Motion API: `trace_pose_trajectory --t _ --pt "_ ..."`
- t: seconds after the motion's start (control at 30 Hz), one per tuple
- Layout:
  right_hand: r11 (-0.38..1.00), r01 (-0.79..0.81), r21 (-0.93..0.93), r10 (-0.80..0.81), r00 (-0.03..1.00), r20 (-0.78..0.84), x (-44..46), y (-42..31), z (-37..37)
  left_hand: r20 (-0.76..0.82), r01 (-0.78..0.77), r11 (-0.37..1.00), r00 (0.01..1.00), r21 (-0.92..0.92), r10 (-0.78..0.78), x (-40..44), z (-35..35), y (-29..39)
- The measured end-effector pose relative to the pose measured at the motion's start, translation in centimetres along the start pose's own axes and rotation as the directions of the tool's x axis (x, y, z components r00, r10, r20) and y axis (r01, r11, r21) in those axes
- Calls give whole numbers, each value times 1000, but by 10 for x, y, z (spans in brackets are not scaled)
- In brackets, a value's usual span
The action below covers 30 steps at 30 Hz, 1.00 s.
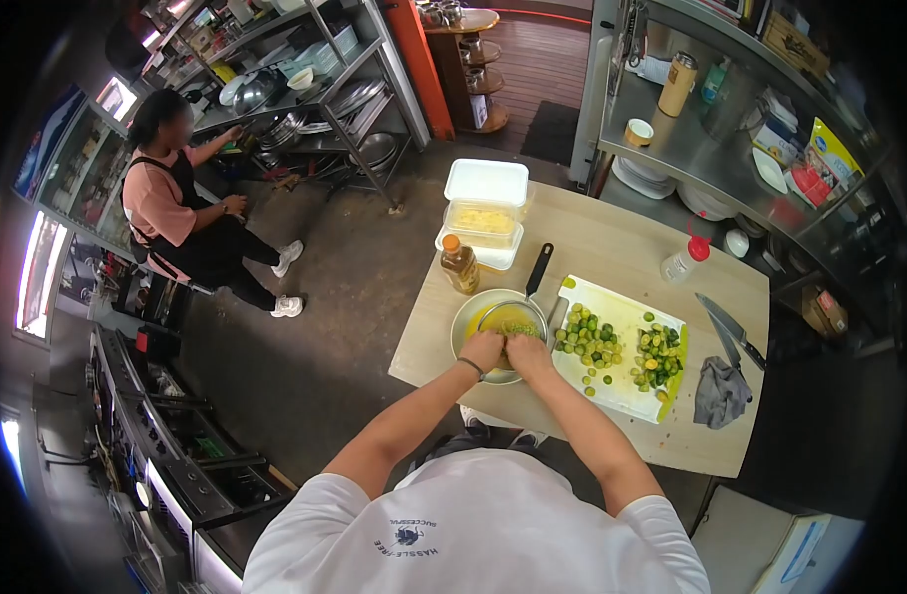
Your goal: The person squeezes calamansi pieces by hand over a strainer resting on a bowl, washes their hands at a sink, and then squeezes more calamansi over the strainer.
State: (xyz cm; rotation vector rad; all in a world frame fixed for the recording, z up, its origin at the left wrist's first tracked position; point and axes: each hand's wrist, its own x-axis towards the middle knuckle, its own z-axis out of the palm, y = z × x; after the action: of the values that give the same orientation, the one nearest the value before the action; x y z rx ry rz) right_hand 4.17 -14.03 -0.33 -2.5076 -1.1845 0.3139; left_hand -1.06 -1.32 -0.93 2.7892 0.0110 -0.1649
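While left grip (pixel 484 348) and right grip (pixel 526 354) meet over round black-handled metal strainer (pixel 514 319), clenched or grasping: cannot tell | strainer in cream round bowl (pixel 461 319), pale wooden table (pixel 612 238) | handle (pixel 541 268) points forward-right, nearer right grip

Left hand (pixel 482 350) and right hand (pixel 529 355) side by side, fingers (pixel 494 339) curled down, tips hidden, grip unclear. Wrists just behind fingers. Left forearm (pixel 414 421) slants back leftward from its fingers, right forearm (pixel 575 411) back rightward. Elbows well apart, farther out than the fingers.
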Motion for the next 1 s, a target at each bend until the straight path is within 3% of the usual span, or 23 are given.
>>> trace_pose_trajectory --t 0.3,0.43,0.5,0.6,0.73,0.83,0.9,0.93,1.0 --pt "999 -46 22 45 999 13 -3 -4 -7 -47 -10 999 999 -47 8 0 -7 6" --pt "995 -104 4 104 993 -58 -5 -6 -2 -23 -20 997 1000 -73 18 -2 -21 10" --pt "997 -36 75 51 977 -208 -7 -6 -3 -167 -32 993 986 -116 12 -5 -29 13" --pt "997 -34 67 43 991 -128 -13 -9 -1 -156 -42 997 987 -69 31 -7 -4 -5" --pt "999 36 34 -29 981 -193 -12 -6 18 -176 -37 998 984 -59 26 -10 -2 -2" --pt "997 -49 57 59 979 -193 -14 -10 9 -232 -56 993 972 -103 31 -9 -4 3" --pt "983 -123 140 140 983 -118 -19 -15 -7 -220 -64 993 975 -96 42 -6 -9 6" --pt "981 -133 142 150 981 -122 -21 -14 -9 -224 -45 995 974 -86 24 -5 -11 7" --pt "933 -145 330 216 958 -189 -26 -10 -16 -236 -61 994 971 -95 37 1 -15 13"
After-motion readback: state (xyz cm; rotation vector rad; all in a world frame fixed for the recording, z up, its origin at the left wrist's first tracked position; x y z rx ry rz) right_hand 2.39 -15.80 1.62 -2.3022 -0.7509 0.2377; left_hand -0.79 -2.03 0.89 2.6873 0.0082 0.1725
